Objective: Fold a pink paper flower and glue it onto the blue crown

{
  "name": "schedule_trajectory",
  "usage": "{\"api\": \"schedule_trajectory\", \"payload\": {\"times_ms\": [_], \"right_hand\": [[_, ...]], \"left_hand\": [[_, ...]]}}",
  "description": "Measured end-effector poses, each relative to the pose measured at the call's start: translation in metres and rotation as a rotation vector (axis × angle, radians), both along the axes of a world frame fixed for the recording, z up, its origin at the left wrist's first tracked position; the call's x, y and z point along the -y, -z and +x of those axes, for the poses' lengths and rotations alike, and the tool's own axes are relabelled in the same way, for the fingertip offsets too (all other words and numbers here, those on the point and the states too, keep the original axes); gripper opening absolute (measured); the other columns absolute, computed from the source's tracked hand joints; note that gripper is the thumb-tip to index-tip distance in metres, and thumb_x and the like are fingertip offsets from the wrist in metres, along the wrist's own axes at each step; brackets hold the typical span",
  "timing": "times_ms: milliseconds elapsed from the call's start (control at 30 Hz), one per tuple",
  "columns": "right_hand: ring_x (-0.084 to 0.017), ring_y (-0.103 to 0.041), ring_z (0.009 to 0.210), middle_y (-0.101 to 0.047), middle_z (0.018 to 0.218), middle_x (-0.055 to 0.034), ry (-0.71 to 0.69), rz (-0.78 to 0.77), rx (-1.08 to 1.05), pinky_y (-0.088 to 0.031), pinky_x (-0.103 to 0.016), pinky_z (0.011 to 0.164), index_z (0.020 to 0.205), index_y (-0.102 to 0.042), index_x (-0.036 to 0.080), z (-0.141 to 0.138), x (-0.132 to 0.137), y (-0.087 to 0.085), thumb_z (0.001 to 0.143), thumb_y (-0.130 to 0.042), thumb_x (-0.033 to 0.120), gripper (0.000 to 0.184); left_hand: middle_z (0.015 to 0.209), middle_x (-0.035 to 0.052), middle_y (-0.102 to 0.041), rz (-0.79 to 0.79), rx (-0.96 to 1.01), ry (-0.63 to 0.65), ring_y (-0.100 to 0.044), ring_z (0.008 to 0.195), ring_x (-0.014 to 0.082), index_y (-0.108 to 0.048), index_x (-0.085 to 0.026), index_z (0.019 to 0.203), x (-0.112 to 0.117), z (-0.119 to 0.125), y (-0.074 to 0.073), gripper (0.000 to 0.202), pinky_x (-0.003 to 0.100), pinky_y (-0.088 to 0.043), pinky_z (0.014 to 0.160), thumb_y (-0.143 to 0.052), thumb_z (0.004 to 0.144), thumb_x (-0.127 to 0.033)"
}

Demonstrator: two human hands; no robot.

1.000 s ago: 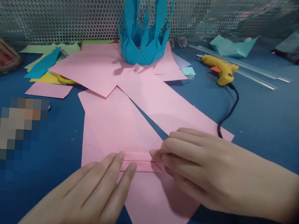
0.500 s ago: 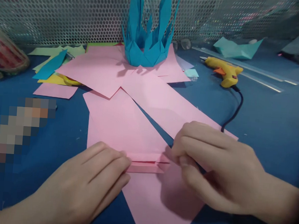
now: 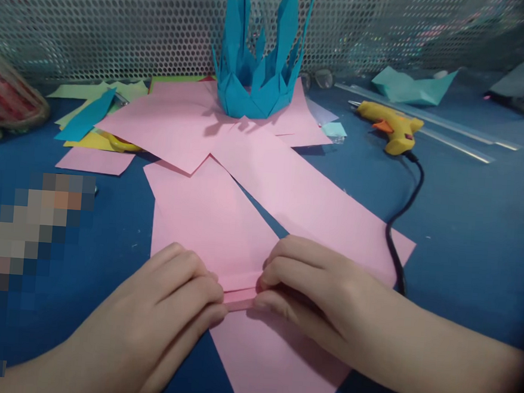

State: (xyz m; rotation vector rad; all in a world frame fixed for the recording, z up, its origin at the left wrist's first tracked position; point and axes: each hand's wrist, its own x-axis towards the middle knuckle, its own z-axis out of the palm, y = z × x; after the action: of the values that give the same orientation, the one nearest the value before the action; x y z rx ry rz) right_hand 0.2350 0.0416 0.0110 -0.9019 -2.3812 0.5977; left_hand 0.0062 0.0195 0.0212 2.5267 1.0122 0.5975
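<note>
A narrow folded strip of pink paper [image 3: 239, 298] lies crosswise low in the head view, over larger pink sheets. My left hand [image 3: 159, 315] grips its left end between fingers and thumb. At its right end my right hand [image 3: 313, 290] pinches the strip, thumb below and fingertips above. Both ends of the strip are hidden under my fingers. Under and beyond it spread flat pink paper sheets [image 3: 198, 210], overlapping one another. Another pink sheet [image 3: 268, 370] points toward me beneath the strip.
A blue folded-paper crown [image 3: 255, 94] stands at the back before a perforated metal screen [image 3: 121, 25]. To the right lie a yellow glue gun [image 3: 392, 125] with a black cord, clear glue sticks [image 3: 458, 147] and a folded teal paper [image 3: 415, 87]. Paper scraps [image 3: 96, 161] and a jar [image 3: 13, 95] are left.
My right hand has moved left and down onto the right end of the strip and closed on it. My left hand stays on the left end, nearly unmoved.
</note>
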Motion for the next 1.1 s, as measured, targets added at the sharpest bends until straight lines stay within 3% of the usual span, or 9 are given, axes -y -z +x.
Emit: {"api": "schedule_trajectory", "payload": {"times_ms": [167, 333, 500, 633, 767, 1100], "right_hand": [[-0.011, -0.049, 0.055, -0.054, 0.064, 0.0001, 0.011, 0.068, 0.035, -0.039, -0.022, 0.049, 0.067, -0.058, 0.016, -0.003, -0.001, -0.003, 0.096, -0.052, 0.016, 0.029], [-0.011, -0.055, 0.06, -0.058, 0.069, -0.0017, 0.03, -0.067, 0.144, -0.044, -0.021, 0.054, 0.071, -0.062, 0.012, -0.006, -0.002, -0.015, 0.088, -0.064, 0.01, 0.017], [-0.012, -0.053, 0.061, -0.057, 0.069, -0.0019, -0.02, -0.05, 0.104, -0.043, -0.024, 0.055, 0.072, -0.064, 0.012, -0.002, -0.007, -0.014, 0.091, -0.061, 0.013, 0.019], [-0.016, -0.058, 0.073, -0.065, 0.081, -0.0067, -0.149, 0.041, 0.026, -0.048, -0.027, 0.066, 0.089, -0.069, 0.011, 0.004, -0.008, -0.009, 0.099, -0.055, 0.024, 0.021], [-0.017, -0.058, 0.075, -0.068, 0.082, -0.0068, -0.167, 0.147, 0.065, -0.048, -0.031, 0.07, 0.089, -0.071, 0.012, 0.004, -0.001, -0.005, 0.101, -0.048, 0.013, 0.026], [-0.016, -0.057, 0.073, -0.065, 0.078, -0.0061, -0.06, -0.139, -0.026, -0.047, -0.028, 0.066, 0.087, -0.069, 0.008, -0.006, 0.001, -0.011, 0.095, -0.056, 0.012, 0.016]], "left_hand": [[0.085, -0.0017, -0.057, -0.123, -0.016, -0.005, -0.059, 0.073, 0.0097, -0.059, -0.023, 0.091, -0.003, 0.0, -0.003, 0.021, 0.019, -0.051, 0.065, -0.043, 0.099, -0.012], [0.084, -0.0044, -0.057, -0.121, -0.016, -0.041, -0.059, 0.073, 0.0083, -0.058, -0.025, 0.092, -0.002, 0.0, -0.002, 0.018, 0.017, -0.048, 0.066, -0.045, 0.099, -0.014], [0.091, -0.0054, -0.057, -0.156, -0.028, -0.057, -0.059, 0.08, 0.0076, -0.057, -0.028, 0.097, -0.001, 0.0, -0.001, 0.01, 0.015, -0.047, 0.073, -0.05, 0.099, -0.02], [0.098, -0.0022, -0.061, -0.075, -0.05, 0.006, -0.062, 0.088, 0.0094, -0.057, -0.024, 0.102, 0.0, 0.0, 0.001, 0.012, 0.016, -0.049, 0.08, -0.046, 0.101, -0.021], [0.086, 0.0005, -0.065, 0.072, -0.05, 0.048, -0.062, 0.08, 0.0138, -0.062, -0.02, 0.098, 0.002, 0.002, 0.005, 0.022, 0.023, -0.052, 0.074, -0.041, 0.102, -0.014], [0.072, -0.0016, -0.063, 0.099, -0.109, 0.033, -0.058, 0.061, 0.0146, -0.058, -0.02, 0.085, -0.002, 0.011, -0.002, 0.029, 0.026, -0.048, 0.057, -0.035, 0.1, -0.012]]}}
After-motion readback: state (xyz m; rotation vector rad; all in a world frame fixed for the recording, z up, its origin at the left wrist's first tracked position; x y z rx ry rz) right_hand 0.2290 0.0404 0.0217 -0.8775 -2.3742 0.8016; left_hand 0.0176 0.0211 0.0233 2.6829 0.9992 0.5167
